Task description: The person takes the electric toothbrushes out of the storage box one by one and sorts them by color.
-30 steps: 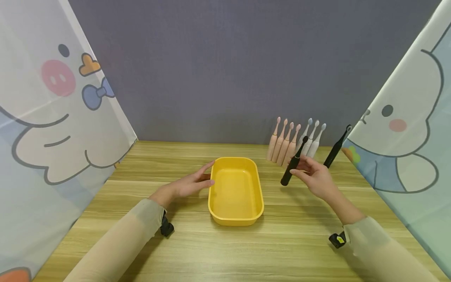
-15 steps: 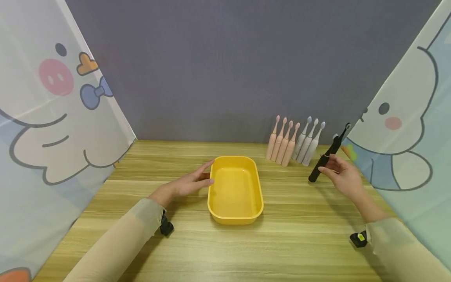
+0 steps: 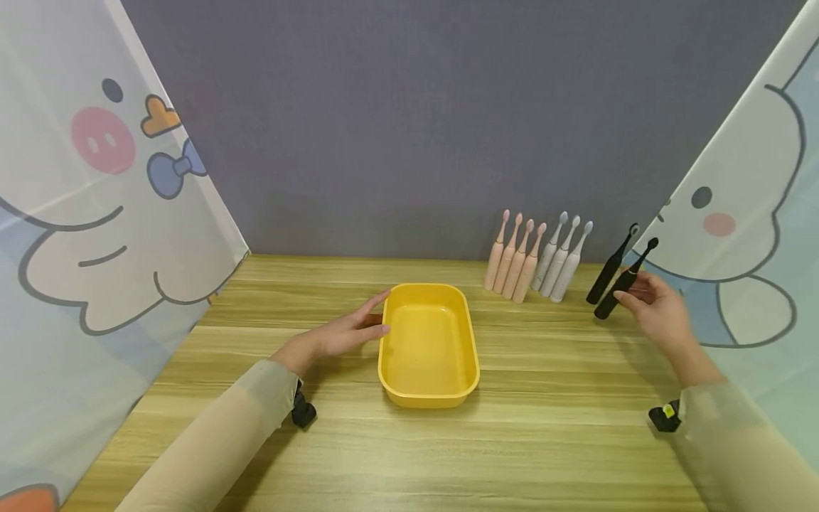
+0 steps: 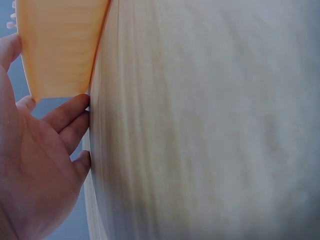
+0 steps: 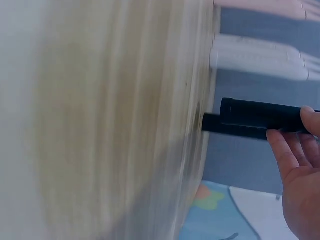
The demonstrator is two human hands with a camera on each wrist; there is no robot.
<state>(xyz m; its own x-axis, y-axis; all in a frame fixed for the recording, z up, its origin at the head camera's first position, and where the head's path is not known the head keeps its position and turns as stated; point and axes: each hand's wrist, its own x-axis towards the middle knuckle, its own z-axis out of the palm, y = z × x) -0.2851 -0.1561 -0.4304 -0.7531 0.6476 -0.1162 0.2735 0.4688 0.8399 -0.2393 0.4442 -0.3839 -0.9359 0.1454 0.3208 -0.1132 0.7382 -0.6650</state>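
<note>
My right hand [image 3: 662,313] pinches a black electric toothbrush [image 3: 616,297] between thumb and fingers, holding it upright with its brush head up. Close behind it stands another black electric toothbrush [image 3: 604,277] on the table. In the right wrist view the held toothbrush [image 5: 260,114] partly covers the standing one, and its base looks slightly above the tabletop. At the left side of a yellow tray [image 3: 429,402], my left hand [image 3: 345,333] touches the rim and outer wall with extended fingers. The left wrist view shows the fingers [image 4: 67,112] spread beside the tray wall.
Several pink electric toothbrushes [image 3: 510,267] stand in a row near the back wall [image 3: 409,128]. Right of them are 3 white and grey ones [image 3: 563,267]. Printed cloth panels border the wooden table [image 3: 409,462] on both sides.
My right hand has carried the black toothbrush rightward, from in front of the pink and white rows to beside the other black one. The left hand stays at the tray.
</note>
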